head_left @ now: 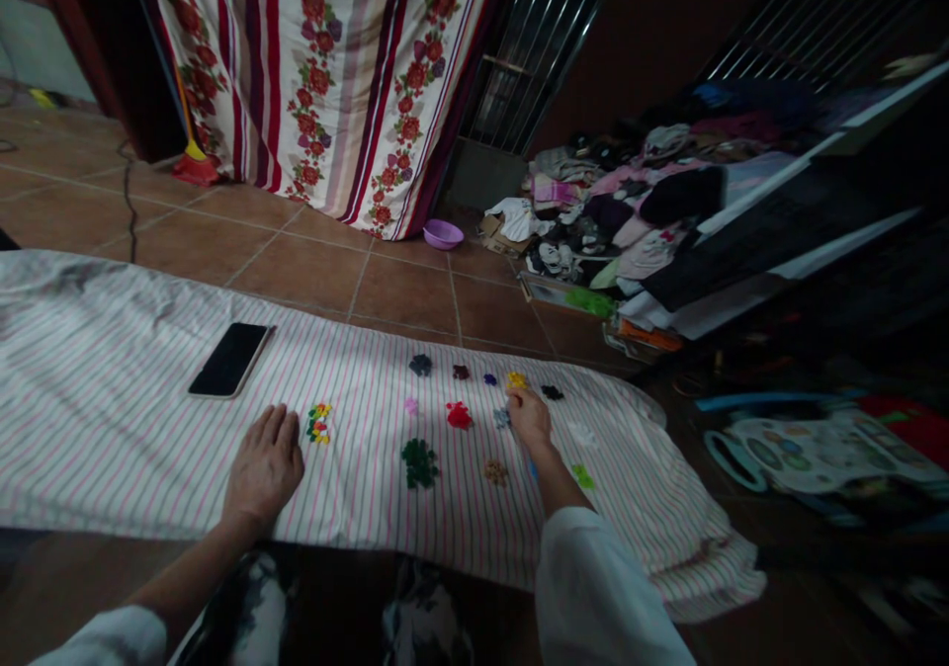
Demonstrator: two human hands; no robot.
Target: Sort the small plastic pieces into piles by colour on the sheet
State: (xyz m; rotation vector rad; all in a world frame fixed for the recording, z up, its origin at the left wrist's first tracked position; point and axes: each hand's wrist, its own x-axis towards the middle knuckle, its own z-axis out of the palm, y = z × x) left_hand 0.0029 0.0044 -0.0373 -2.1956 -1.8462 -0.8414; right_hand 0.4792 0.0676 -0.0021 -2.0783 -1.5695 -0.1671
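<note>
Small coloured pieces lie in separate piles on a striped cloth point(356, 488). My right hand point(529, 417) is at the yellow pile point(517, 379), its fingers pinched together; whatever they hold is too small to make out. Close by are a grey-blue pile point(502, 418), a black pile point(552, 392) and a dark blue pile point(490, 379). My left hand point(265, 458) rests flat on the cloth, holding nothing, just left of a mixed cluster point(319, 423) of yellow, red, green and white pieces. Red point(459, 415), dark green point(420, 462) and tan point(495, 472) piles lie between the hands.
A phone point(230, 360) lies on the cloth beyond my left hand. Light green pieces point(582, 475) and white pieces point(584, 434) are right of my right forearm. On the floor beyond stand a purple basin point(443, 234) and a heap of clothes point(615, 202).
</note>
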